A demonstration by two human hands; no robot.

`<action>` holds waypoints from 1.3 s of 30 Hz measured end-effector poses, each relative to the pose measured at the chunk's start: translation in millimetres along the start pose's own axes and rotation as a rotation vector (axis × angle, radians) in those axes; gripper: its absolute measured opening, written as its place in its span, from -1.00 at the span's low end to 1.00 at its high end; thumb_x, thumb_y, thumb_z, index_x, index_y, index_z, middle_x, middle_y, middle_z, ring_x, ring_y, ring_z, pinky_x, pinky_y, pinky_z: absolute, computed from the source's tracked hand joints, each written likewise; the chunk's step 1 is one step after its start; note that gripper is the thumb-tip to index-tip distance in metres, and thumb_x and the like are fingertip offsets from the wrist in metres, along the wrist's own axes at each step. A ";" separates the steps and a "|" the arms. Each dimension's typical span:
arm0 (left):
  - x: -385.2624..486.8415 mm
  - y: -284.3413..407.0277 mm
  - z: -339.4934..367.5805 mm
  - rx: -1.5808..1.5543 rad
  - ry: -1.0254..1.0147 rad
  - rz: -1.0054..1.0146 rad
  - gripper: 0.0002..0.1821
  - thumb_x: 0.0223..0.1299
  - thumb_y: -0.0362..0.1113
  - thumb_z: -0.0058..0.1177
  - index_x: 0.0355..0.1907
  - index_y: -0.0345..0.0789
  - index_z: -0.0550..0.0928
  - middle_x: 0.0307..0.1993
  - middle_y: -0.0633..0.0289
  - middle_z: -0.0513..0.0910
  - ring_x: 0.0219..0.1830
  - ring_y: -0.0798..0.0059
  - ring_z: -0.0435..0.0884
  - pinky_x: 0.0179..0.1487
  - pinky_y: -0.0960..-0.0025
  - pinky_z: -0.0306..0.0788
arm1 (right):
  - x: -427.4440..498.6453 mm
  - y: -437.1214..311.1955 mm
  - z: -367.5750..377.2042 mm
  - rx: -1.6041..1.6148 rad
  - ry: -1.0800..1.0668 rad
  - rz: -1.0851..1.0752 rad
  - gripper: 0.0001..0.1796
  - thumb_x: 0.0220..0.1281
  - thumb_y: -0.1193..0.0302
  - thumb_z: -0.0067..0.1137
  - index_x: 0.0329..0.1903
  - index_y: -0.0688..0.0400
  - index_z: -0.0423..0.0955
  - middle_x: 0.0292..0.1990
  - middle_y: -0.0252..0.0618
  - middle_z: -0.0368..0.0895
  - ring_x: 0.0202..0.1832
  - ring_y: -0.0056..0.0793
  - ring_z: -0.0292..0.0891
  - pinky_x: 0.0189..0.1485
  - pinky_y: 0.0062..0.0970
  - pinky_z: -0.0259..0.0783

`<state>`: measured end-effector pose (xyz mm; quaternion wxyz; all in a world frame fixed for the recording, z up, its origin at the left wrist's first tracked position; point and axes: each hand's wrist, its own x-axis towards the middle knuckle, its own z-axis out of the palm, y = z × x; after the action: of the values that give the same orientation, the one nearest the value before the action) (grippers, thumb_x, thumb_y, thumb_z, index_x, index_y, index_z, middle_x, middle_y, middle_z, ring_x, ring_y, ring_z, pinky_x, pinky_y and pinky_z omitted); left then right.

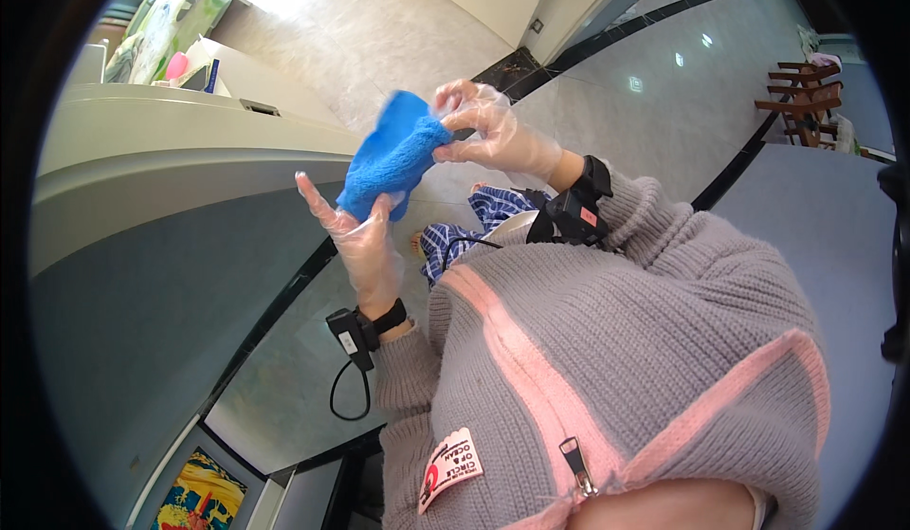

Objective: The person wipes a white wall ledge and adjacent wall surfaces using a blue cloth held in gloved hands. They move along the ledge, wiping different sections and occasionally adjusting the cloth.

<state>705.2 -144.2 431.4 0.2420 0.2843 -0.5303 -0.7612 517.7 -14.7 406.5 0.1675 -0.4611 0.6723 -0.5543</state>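
A fuzzy blue cloth (395, 164), its top edge blurred, is held folded between both hands. My left hand (364, 245), in a clear plastic glove, grips its lower end, with the thumb on the near face and one finger stretched out to the left; the other fingers are partly hidden behind the cloth. At the cloth's upper right edge, my right hand (490, 128), gloved the same way, pinches it between thumb and fingers. Each wrist wears a black strap with a small black device.
A pale ledge or door edge with a metal latch plate (260, 107) runs along the left beside the cloth. Beyond it stands a white cabinet with small items. A doorway with a black threshold (508, 75) lies ahead. Wooden chairs (807, 103) stand far right.
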 end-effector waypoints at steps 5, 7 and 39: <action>6.8 27.5 -6.8 0.500 -0.093 0.010 -0.43 0.04 -0.63 0.17 0.19 -0.29 0.53 0.03 0.16 0.52 0.00 0.49 0.50 0.07 0.45 0.44 | 11.8 -15.0 -1.2 0.221 -0.029 -0.026 -0.75 0.04 0.22 0.42 -0.33 0.12 0.70 -0.12 -0.14 0.62 0.01 -0.35 0.49 0.04 -0.43 0.45; 6.2 34.7 -3.7 0.792 -0.015 0.116 -0.75 0.04 -0.53 0.24 -0.16 -0.38 0.65 -0.06 0.17 0.55 -0.02 0.48 0.51 0.04 0.43 0.44 | 6.7 -27.5 1.2 0.638 -0.114 0.505 -0.74 0.08 0.22 0.40 -0.30 0.14 0.68 -0.10 -0.14 0.63 0.04 -0.36 0.51 0.02 -0.44 0.47; 9.9 24.2 -2.7 0.453 -0.093 -0.095 -0.38 -0.01 -0.70 0.11 0.20 -0.33 0.49 0.00 0.18 0.53 -0.01 0.47 0.56 0.09 0.43 0.51 | 31.1 -16.4 -20.0 -0.217 -0.614 0.308 -0.45 -0.16 0.47 0.38 0.03 0.04 0.53 -0.05 -0.08 0.57 -0.03 -0.17 0.55 0.06 -0.31 0.48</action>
<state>701.6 -160.4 451.8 0.1111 0.3207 -0.6840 -0.6457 493.9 -27.3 436.8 0.3933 -0.5147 0.7070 -0.2837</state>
